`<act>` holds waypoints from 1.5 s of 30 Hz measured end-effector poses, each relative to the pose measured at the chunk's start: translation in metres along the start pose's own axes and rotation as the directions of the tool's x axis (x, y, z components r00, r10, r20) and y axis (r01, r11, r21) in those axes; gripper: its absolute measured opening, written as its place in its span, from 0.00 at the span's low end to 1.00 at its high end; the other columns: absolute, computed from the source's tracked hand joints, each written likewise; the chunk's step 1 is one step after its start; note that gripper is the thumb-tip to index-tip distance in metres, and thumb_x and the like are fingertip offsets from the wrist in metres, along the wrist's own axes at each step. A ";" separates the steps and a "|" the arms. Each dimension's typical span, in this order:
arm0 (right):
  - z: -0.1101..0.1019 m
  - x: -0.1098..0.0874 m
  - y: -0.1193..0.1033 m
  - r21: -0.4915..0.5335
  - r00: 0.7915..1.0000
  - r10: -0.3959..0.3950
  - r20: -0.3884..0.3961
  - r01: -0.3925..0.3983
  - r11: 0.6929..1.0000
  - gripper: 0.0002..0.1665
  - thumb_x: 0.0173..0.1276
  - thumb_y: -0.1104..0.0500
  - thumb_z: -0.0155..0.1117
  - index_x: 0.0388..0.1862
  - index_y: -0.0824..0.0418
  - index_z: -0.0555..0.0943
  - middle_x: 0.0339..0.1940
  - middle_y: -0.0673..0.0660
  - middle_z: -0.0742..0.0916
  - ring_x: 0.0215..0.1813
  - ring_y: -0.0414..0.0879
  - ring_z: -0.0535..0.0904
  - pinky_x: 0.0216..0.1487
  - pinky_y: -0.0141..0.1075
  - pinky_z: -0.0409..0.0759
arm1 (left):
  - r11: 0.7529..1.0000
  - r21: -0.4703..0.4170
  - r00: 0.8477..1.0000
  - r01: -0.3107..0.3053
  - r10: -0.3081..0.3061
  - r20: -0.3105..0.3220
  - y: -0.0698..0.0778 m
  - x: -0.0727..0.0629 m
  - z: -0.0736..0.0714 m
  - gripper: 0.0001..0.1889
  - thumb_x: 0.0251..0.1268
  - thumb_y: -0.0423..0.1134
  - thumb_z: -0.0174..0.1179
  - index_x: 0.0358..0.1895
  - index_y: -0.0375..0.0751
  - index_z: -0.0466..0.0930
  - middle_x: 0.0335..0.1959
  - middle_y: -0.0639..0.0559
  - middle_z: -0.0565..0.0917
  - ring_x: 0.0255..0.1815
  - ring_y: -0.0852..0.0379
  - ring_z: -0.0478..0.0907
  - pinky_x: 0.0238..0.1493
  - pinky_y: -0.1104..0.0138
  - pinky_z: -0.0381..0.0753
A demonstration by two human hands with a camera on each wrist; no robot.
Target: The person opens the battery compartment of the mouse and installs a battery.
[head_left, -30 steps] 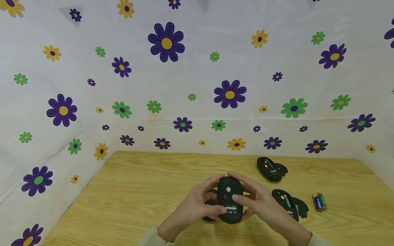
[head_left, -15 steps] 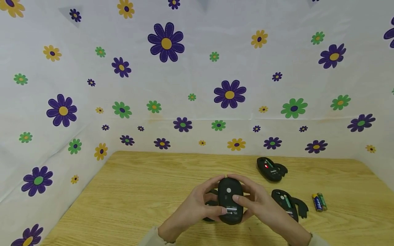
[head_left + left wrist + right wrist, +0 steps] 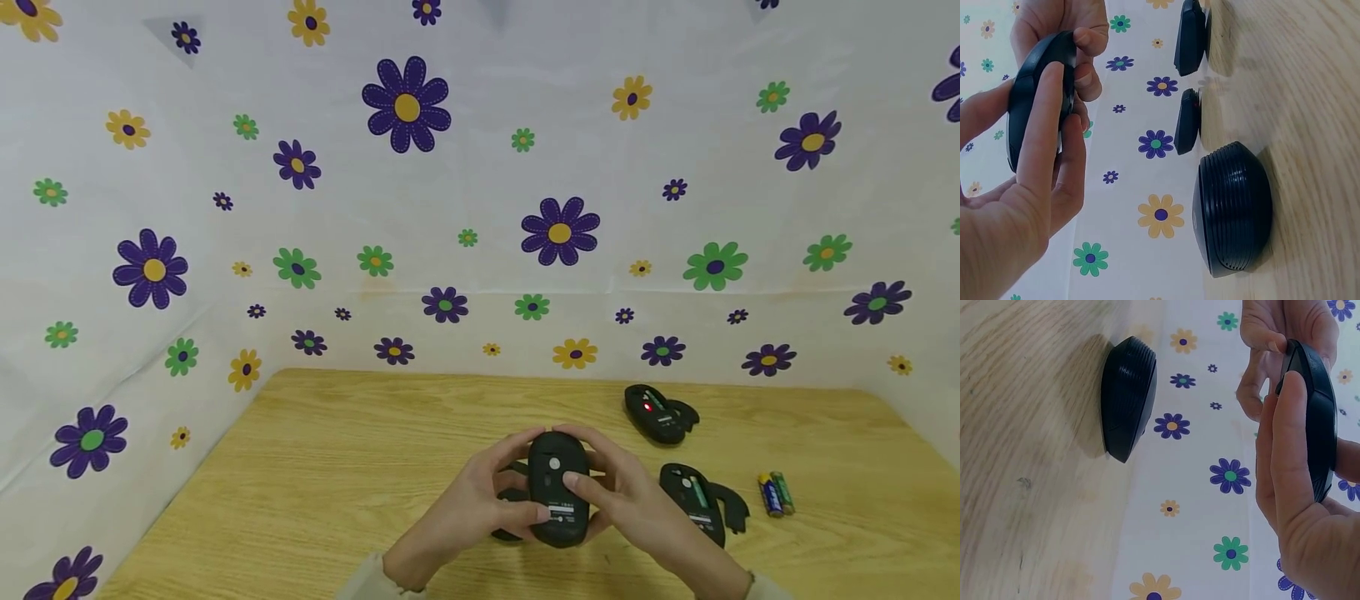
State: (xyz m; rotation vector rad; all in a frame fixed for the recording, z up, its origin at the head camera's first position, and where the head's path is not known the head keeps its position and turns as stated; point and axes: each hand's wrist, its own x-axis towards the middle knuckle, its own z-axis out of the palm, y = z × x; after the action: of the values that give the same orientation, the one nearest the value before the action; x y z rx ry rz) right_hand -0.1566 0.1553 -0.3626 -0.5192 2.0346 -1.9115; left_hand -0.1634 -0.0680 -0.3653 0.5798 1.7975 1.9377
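Observation:
Both hands hold a black computer mouse above the table, underside toward the head camera, showing a round pale spot and a printed label. My left hand grips its left side, thumb across the lower underside. My right hand grips the other side, thumb on the middle. Fingers of both wrap behind the shell, seen edge-on as the dark mouse in the left wrist view. Another black mouse lies on the table, partly hidden behind my left hand; the left wrist view shows its ribbed side.
At the back right lies an opened mouse with a red light. Nearer, another opened mouse has a battery inside and its loose cover alongside. Farther right are a blue-yellow battery and a green battery. Flowered cloth surrounds the wooden table.

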 end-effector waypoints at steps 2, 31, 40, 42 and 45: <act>0.000 0.001 -0.001 -0.016 1.000 -0.012 -0.002 0.012 1.000 0.35 0.78 0.64 0.58 0.79 0.66 0.57 0.66 0.78 0.71 0.53 0.60 0.83 0.32 0.52 0.89 | 1.000 -0.003 1.000 0.002 -0.002 -0.007 0.000 0.000 -0.001 0.42 0.58 0.24 0.64 0.78 0.41 0.62 0.66 0.43 0.71 0.50 0.50 0.81 0.37 0.57 0.90; 0.000 0.028 -0.023 -0.281 0.952 -0.190 -0.241 0.119 0.952 0.28 0.71 0.70 0.64 0.69 0.68 0.74 0.44 0.62 0.85 0.45 0.53 0.82 0.46 0.39 0.85 | 0.999 -0.047 0.999 0.028 -0.029 -0.026 0.003 0.001 -0.008 0.43 0.56 0.22 0.63 0.78 0.41 0.62 0.65 0.42 0.71 0.50 0.49 0.82 0.38 0.53 0.90; -0.007 0.046 -0.030 -0.183 0.930 -0.165 -0.330 0.108 0.977 0.27 0.70 0.72 0.64 0.68 0.69 0.74 0.39 0.63 0.87 0.37 0.47 0.84 0.43 0.36 0.88 | 0.998 -0.070 0.999 0.010 -0.012 -0.032 0.002 0.002 -0.011 0.43 0.56 0.22 0.63 0.78 0.41 0.61 0.67 0.40 0.70 0.52 0.46 0.82 0.39 0.51 0.90; -0.011 0.052 -0.030 -0.154 0.923 -0.153 -0.354 0.103 0.983 0.28 0.71 0.73 0.62 0.69 0.70 0.72 0.39 0.63 0.87 0.35 0.46 0.85 0.42 0.37 0.89 | 0.998 -0.066 0.999 0.014 -0.016 -0.033 0.002 0.002 -0.012 0.43 0.56 0.22 0.63 0.78 0.41 0.61 0.67 0.40 0.70 0.52 0.46 0.82 0.39 0.51 0.90; -0.017 0.063 -0.026 -0.103 0.926 -0.098 -0.366 0.064 0.993 0.27 0.73 0.73 0.60 0.70 0.70 0.71 0.39 0.62 0.87 0.36 0.46 0.85 0.41 0.38 0.89 | 0.998 -0.063 0.998 0.030 -0.033 -0.046 0.003 0.003 -0.012 0.43 0.55 0.22 0.63 0.78 0.42 0.62 0.67 0.40 0.70 0.52 0.46 0.82 0.39 0.51 0.90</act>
State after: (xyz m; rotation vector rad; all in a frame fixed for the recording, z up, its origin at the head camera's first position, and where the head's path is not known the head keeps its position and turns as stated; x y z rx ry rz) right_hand -0.2193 0.1406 -0.3333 -0.2792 2.3734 -2.1048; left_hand -0.1733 -0.0763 -0.3637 0.4866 1.7567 1.9939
